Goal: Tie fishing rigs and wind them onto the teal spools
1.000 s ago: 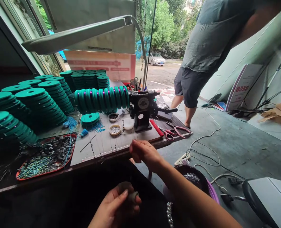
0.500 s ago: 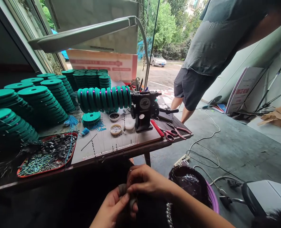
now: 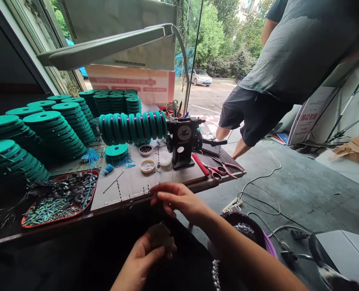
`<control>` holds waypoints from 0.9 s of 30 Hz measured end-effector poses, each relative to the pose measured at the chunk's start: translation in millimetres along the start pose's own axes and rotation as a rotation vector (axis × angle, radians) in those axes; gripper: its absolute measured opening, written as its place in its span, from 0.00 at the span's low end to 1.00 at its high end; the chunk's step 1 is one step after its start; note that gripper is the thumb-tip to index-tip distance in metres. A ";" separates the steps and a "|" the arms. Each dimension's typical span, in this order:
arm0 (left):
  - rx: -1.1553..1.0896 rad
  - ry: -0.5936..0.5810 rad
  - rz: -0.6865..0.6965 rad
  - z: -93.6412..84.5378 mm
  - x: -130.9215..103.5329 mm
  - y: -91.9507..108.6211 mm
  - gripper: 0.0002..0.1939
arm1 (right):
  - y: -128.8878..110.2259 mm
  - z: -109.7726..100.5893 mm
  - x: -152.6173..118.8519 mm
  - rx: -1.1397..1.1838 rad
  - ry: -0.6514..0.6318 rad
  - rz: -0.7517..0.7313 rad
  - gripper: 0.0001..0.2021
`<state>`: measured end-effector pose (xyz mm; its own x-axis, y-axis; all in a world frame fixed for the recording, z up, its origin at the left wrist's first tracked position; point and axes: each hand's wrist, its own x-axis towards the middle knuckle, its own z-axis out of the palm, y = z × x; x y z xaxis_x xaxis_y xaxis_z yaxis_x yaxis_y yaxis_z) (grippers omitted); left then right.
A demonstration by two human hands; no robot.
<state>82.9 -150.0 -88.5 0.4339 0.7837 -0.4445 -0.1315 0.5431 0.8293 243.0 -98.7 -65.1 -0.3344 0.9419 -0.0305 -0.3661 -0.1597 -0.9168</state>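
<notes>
Grey piece (image 3: 159,235) at the fingers of the left hand (image 3: 140,258), low in my remote view, over the dark lap. Left fingers curled, thumb bent in beside it; from here I cannot tell whether the piece is gripped or worn as a wrap. Right hand (image 3: 181,201) above and apart from the left, at the table edge: fingers bent, thumb near the forefinger, anything pinched too fine for me to make out. Just past it, thin beaded strands (image 3: 118,190) lie across the pale table top (image 3: 102,198). Behind them I note a dish of pale beads (image 3: 147,173), then a black winder (image 3: 184,132) carrying a row of green spools (image 3: 134,127). To the left, a red-rimmed tray (image 3: 34,226) of small parts, with stacked green spools (image 3: 46,131) behind. On the near right corner, scissors (image 3: 211,169) beside pliers (image 3: 232,166). Beyond the table, a person in a grey shirt (image 3: 291,56), leaning in my tilted view
</notes>
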 end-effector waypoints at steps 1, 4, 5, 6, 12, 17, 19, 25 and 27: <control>0.003 0.012 0.008 0.8 0.0 1.4 0.09 | -3.4 2.3 4.6 0.037 0.000 -0.027 0.13; -0.132 0.077 -0.055 4.6 -1.1 4.1 0.08 | -3.6 4.8 12.4 0.136 0.038 -0.044 0.12; -0.192 0.099 -0.087 5.7 -1.7 4.6 0.09 | -1.2 4.3 13.1 0.158 0.051 -0.034 0.12; -0.237 0.112 -0.112 6.7 -2.2 4.9 0.10 | 1.7 3.4 13.1 0.173 0.066 -0.028 0.13; -0.272 0.072 -0.146 7.7 -5.0 5.2 0.08 | 10.1 -1.1 10.3 0.142 0.091 -0.060 0.13; -0.311 0.123 -0.134 10.3 -6.7 6.2 0.08 | 7.7 1.2 9.2 0.106 0.123 -0.099 0.13; -0.326 0.130 -0.151 11.0 -6.8 6.2 0.08 | 8.1 1.4 9.3 0.099 0.137 -0.102 0.13; -0.365 0.090 -0.177 10.0 -6.0 2.5 0.08 | 8.3 -3.4 10.3 0.079 0.138 -0.116 0.13; -0.362 0.079 -0.188 9.4 -5.7 1.3 0.09 | 7.1 -5.1 9.9 0.063 0.123 -0.122 0.13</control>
<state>88.6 -156.6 -81.7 0.4122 0.6738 -0.6133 -0.3676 0.7389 0.5647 241.5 -88.9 -74.0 -0.1767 0.9839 0.0278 -0.4526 -0.0562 -0.8899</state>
